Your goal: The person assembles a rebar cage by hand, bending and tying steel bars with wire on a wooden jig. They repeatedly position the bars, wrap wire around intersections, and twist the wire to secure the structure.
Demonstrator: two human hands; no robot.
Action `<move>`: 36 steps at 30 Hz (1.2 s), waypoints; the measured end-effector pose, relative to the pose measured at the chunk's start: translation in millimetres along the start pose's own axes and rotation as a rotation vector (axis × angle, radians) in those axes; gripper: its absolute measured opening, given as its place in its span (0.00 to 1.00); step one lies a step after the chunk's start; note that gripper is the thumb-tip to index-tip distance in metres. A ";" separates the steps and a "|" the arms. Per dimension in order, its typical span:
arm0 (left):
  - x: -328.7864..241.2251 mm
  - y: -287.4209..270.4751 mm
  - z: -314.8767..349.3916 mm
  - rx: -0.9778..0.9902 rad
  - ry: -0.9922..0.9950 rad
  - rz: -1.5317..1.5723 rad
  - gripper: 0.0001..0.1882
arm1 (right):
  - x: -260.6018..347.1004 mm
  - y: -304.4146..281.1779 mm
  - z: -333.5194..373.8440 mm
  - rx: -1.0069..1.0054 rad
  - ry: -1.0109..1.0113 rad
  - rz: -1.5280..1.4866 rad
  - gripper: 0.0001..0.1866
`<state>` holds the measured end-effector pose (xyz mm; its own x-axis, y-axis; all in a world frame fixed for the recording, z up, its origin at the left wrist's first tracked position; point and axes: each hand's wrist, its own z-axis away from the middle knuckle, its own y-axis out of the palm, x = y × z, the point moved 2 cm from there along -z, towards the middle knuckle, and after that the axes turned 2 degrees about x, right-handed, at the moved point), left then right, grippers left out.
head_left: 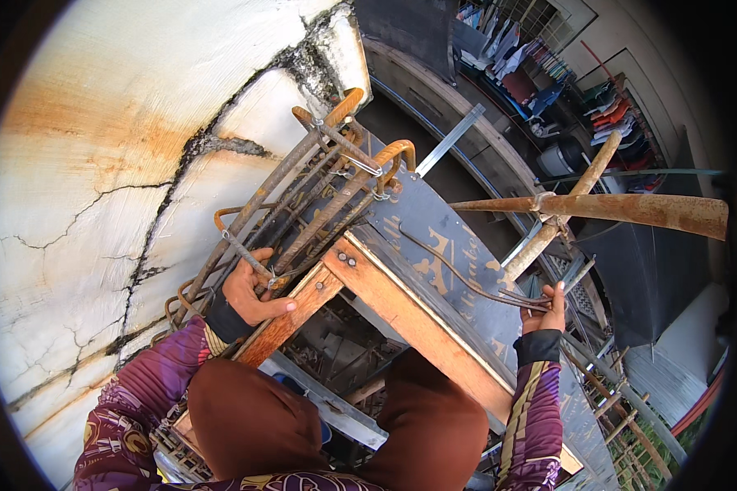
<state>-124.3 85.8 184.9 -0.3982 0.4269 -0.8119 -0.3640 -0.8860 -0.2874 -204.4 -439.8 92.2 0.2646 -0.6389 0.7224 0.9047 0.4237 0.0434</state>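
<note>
The left hand is placed near the upper corner of the wooden frame, fingers curled and partly hidden, thumb stretched rightward. The right hand is raised beyond that frame, fingertips pinched together. The left forearm is slanted inward, the right forearm held nearly upright.

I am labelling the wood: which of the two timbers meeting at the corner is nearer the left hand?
The left timber, sloping down-left beside the left hand; the other timber slopes down-right, toward the right sleeve.
</note>
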 end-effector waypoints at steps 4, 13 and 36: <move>5.6 -0.2 -1.0 -0.038 0.012 -0.059 0.53 | -8.0 -30.5 -25.6 -0.059 0.095 0.507 0.21; 12.6 0.0 -3.3 -0.105 0.076 -0.092 0.53 | -43.1 -54.5 -48.5 0.133 -0.024 1.636 0.28; -3.7 -2.4 -1.5 0.087 -0.104 -0.190 0.59 | 2.9 35.4 162.6 0.727 -0.918 1.532 0.22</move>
<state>-120.7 86.1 187.9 -0.3988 0.6047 -0.6894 -0.5101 -0.7710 -0.3813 -225.9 -322.3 208.1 0.1285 0.8596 0.4945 -0.2484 0.5106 -0.8231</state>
